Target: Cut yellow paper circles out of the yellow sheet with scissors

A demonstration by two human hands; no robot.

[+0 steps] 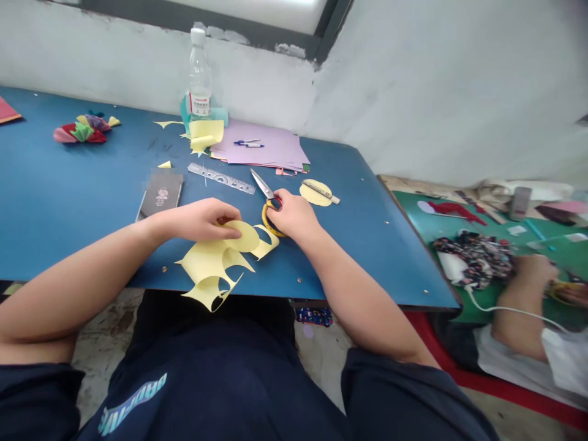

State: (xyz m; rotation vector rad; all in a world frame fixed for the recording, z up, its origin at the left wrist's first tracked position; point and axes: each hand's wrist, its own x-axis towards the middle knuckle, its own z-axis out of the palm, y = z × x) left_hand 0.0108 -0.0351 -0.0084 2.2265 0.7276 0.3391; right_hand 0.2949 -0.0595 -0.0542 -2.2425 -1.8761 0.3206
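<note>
Between the fingers of my left hand [206, 219] is a round yellow paper disc [244, 237], pinched at its left edge. Below it lies a cut yellow paper scrap [202, 262] with curved cut-outs, its lower end over the table's front edge. A smaller yellow offcut [266, 245] rests just right of the disc. My right hand [294, 214] is closed around the yellow handles of the scissors [263, 182], whose blades point away toward the ruler. To the right, a yellow paper circle [313, 194] lies under a slim grey-and-white tool.
A clear ruler [221, 178] and a dark phone-like slab [160, 195] lie beyond my hands. Farther back are purple paper sheets [261, 144] with pens, a water bottle [199, 79] and colourful folded paper [85, 130]. A co-worker's arm [528, 300] is at a green table, right.
</note>
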